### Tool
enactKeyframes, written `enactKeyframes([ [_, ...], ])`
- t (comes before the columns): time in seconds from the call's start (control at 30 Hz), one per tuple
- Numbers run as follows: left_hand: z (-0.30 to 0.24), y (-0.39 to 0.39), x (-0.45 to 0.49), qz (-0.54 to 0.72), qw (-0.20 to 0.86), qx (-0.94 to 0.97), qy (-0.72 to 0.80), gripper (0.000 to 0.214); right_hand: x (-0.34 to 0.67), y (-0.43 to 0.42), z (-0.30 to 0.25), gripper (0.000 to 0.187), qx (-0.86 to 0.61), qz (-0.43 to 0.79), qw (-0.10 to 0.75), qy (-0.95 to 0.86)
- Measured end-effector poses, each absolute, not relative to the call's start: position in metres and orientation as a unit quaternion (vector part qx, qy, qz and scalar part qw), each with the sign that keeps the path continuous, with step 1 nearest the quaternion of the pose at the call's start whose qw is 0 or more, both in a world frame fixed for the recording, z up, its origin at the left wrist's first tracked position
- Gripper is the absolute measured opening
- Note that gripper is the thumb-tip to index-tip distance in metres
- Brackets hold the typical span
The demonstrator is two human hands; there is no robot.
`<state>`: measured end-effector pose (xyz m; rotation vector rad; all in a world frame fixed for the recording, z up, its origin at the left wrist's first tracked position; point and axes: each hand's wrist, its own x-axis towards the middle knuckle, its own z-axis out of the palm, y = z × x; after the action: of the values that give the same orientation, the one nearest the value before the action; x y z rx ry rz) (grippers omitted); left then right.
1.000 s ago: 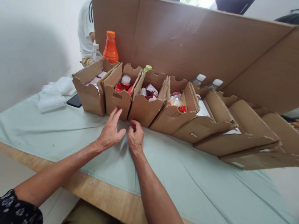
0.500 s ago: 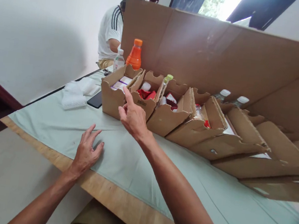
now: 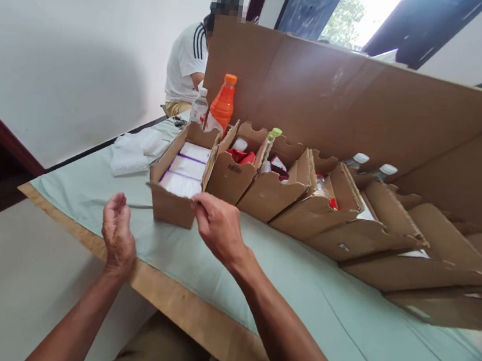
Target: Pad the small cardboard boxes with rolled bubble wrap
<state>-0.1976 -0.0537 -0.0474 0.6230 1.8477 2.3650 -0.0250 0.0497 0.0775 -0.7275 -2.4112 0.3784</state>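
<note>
My right hand (image 3: pixel 218 224) grips the near rim of the leftmost cardboard box (image 3: pixel 170 207), which stands pulled toward me out of the row. White and purple packets (image 3: pixel 187 168) lie inside it. To the left of that box my left hand (image 3: pixel 118 233) hovers just above the table, fingers loosely curled, holding nothing. The row of open cardboard boxes (image 3: pixel 266 192) stretches to the right, holding red and white packets.
A tall cardboard sheet (image 3: pixel 364 108) stands behind the row. An orange bottle (image 3: pixel 223 103) and a clear bottle (image 3: pixel 198 107) stand at the back left. White plastic wrap (image 3: pixel 133 149) lies on the green cloth (image 3: pixel 330 308). Another person in a white shirt (image 3: pixel 187 62) sits behind.
My right hand moved from the second box to the leftmost box and drew it toward me. My left hand lifted off the cloth. The camera shifted left.
</note>
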Motion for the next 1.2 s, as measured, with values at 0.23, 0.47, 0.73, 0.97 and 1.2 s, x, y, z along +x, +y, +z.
enactKeyframes([
  [0.23,-0.033,-0.097,-0.162,0.773,0.108,0.287,0.555,0.068,0.124,0.014,0.087,0.018,-0.306,0.277,0.344,-0.843],
  [0.47,-0.023,-0.141,-0.112,0.593,0.313,0.387,0.632,0.049,0.247,-0.023,0.055,0.064,-0.388,0.366,0.336,-0.776],
  [0.73,-0.012,-0.102,-0.077,0.58,0.297,0.414,0.636,0.053,0.218,-0.05,0.005,0.057,-0.473,0.264,0.303,-0.784],
  [0.97,-0.005,-0.001,-0.062,0.481,0.229,0.614,0.582,0.065,0.232,0.022,0.003,0.058,-0.608,0.204,0.372,-0.671],
  [1.2,-0.007,0.007,-0.163,0.397,0.11,0.548,0.728,0.045,0.248,0.009,-0.036,0.076,-0.646,0.25,0.353,-0.629],
])
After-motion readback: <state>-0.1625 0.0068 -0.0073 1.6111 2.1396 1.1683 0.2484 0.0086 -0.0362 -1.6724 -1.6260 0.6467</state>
